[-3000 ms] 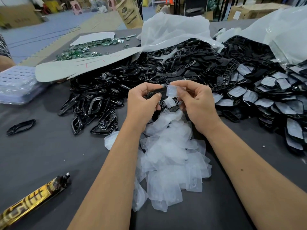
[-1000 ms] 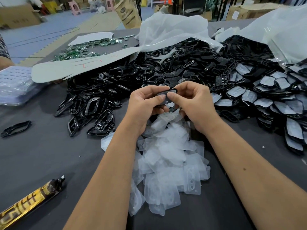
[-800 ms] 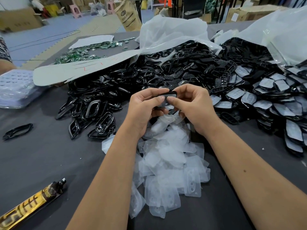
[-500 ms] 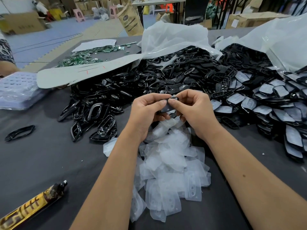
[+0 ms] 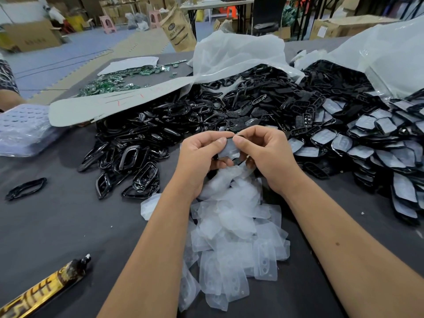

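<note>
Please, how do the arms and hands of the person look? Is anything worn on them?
Nothing is worn: the left hand and the right hand have no gloves, rings or watch, and no sleeve shows on either forearm. The right forearm carries one small dark spot.

I see a single camera, worn on the person's head, facing forward and down across the grey table (image 5: 57, 226). It sits close above the left hand (image 5: 199, 154) and right hand (image 5: 268, 157), and the small part (image 5: 227, 148) pinched between them lies near mid-frame. Its wide angle also takes in the heap of black parts (image 5: 183, 120) and the floor (image 5: 57, 63) beyond.
</note>
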Demonstrator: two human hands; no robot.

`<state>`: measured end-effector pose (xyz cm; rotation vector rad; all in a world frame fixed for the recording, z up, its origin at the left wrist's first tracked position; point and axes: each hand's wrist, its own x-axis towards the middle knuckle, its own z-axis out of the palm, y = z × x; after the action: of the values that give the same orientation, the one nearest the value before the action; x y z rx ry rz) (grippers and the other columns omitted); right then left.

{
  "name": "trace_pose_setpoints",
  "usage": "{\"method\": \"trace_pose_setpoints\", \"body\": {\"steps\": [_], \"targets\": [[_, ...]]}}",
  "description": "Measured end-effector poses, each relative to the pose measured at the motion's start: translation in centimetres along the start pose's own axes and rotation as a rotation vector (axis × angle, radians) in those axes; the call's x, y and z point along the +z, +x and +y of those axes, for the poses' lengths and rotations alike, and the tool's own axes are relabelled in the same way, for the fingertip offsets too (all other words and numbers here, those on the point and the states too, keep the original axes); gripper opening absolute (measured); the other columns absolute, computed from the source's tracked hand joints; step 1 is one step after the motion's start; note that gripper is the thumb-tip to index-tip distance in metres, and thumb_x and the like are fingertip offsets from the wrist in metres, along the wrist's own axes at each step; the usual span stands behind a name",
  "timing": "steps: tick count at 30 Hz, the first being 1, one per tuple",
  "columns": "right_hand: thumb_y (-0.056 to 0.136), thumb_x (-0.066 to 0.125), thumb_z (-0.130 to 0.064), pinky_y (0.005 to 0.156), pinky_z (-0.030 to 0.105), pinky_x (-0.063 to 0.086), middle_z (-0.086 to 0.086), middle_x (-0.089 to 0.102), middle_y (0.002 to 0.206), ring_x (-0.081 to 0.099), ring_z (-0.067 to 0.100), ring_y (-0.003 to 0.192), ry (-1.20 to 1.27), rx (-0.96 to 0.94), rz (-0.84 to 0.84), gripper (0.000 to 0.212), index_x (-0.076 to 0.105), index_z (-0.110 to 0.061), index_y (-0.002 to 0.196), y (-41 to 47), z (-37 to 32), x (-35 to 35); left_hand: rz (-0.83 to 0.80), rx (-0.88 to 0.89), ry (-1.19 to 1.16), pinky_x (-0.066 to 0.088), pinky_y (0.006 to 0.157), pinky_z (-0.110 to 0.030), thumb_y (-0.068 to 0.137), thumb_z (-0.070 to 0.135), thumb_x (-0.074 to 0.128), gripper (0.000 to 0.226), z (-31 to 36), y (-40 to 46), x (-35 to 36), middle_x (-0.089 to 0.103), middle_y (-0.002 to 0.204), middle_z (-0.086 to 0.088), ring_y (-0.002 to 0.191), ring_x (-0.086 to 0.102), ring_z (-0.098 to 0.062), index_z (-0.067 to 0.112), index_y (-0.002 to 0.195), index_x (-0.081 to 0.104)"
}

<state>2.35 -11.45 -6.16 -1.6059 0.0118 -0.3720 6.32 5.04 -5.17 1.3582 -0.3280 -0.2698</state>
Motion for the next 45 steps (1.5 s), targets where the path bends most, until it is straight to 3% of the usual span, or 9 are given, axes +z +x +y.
{"method": "trace_pose_setpoints", "body": {"steps": [9,17,20,22,27,35,41,45], "targets": [[0.094,0.075,-0.013,0.047,0.024,0.048,-0.001,0.070,0.066,0.061,0.012,0.057,-0.033,-0.017,0.027,0.007,0.074,-0.010,0.089,-0.13,0.04,0.12,-0.027,0.029,0.030,0.051,0.051,-0.020,0.095,-0.005,0.064,0.031,-0.07,-0.05,0.12,0.075,0.078,-0.011,0.053,0.066,-0.017,0.021,0.093,0.082],[0.098,0.067,-0.005,0.047,0.023,0.050,0.001,0.068,0.066,0.064,0.014,0.057,-0.003,0.001,0.022,0.007,0.072,-0.006,0.094,-0.03,-0.05,0.17,-0.019,0.024,0.031,0.053,0.054,-0.019,0.096,-0.007,0.062,0.028,-0.28,0.18,-0.15,0.075,0.078,-0.010,0.057,0.067,-0.018,0.013,0.104,0.079],[0.094,0.074,-0.010,0.051,0.023,0.052,-0.003,0.071,0.068,0.064,0.011,0.060,-0.023,-0.025,-0.003,0.001,0.073,-0.010,0.095,-0.18,-0.04,0.15,-0.015,0.039,0.035,0.054,0.054,-0.020,0.096,-0.007,0.063,0.026,-0.38,0.23,-0.13,0.076,0.082,-0.012,0.056,0.067,-0.018,0.011,0.106,0.078],[0.091,0.079,-0.010,0.055,0.023,0.053,-0.003,0.073,0.071,0.065,0.010,0.062,-0.048,-0.032,-0.006,0.009,0.074,-0.009,0.098,-0.25,0.08,0.14,-0.018,0.046,0.045,0.054,0.054,-0.019,0.095,-0.008,0.064,0.025,-0.42,0.22,-0.14,0.077,0.085,-0.013,0.056,0.067,-0.017,0.010,0.108,0.077],[0.091,0.079,-0.008,0.053,0.025,0.054,0.003,0.074,0.075,0.066,0.013,0.062,-0.037,-0.017,0.013,0.010,0.074,-0.007,0.099,-0.17,0.16,0.10,-0.016,0.047,0.051,0.054,0.055,-0.019,0.097,-0.004,0.065,0.021,-0.41,0.16,-0.04,0.078,0.088,-0.013,0.056,0.068,-0.017,0.009,0.110,0.076],[0.089,0.080,-0.008,0.051,0.026,0.053,-0.001,0.071,0.069,0.063,0.011,0.059,-0.034,-0.012,0.024,0.009,0.073,-0.009,0.096,-0.24,0.13,0.06,-0.042,0.033,0.041,0.055,0.058,-0.020,0.094,-0.010,0.063,0.030,-0.56,0.30,-0.35,0.077,0.090,-0.016,0.061,0.069,-0.017,0.008,0.112,0.077],[0.095,0.071,-0.001,0.049,0.023,0.050,0.006,0.072,0.070,0.064,0.012,0.058,-0.034,-0.012,0.019,0.004,0.073,-0.004,0.097,-0.24,-0.04,0.12,-0.019,0.025,0.014,0.055,0.056,-0.019,0.097,-0.007,0.060,0.027,-0.49,0.31,-0.17,0.077,0.088,-0.015,0.058,0.068,-0.018,0.010,0.106,0.078],[0.091,0.077,-0.005,0.050,0.024,0.052,0.005,0.075,0.072,0.065,0.013,0.058,-0.038,-0.023,0.017,0.006,0.076,-0.011,0.093,-0.27,0.10,0.05,-0.020,0.054,0.027,0.054,0.055,-0.020,0.095,-0.006,0.063,0.028,-0.47,0.15,-0.18,0.077,0.088,-0.015,0.056,0.067,-0.018,0.015,0.099,0.081]]}}
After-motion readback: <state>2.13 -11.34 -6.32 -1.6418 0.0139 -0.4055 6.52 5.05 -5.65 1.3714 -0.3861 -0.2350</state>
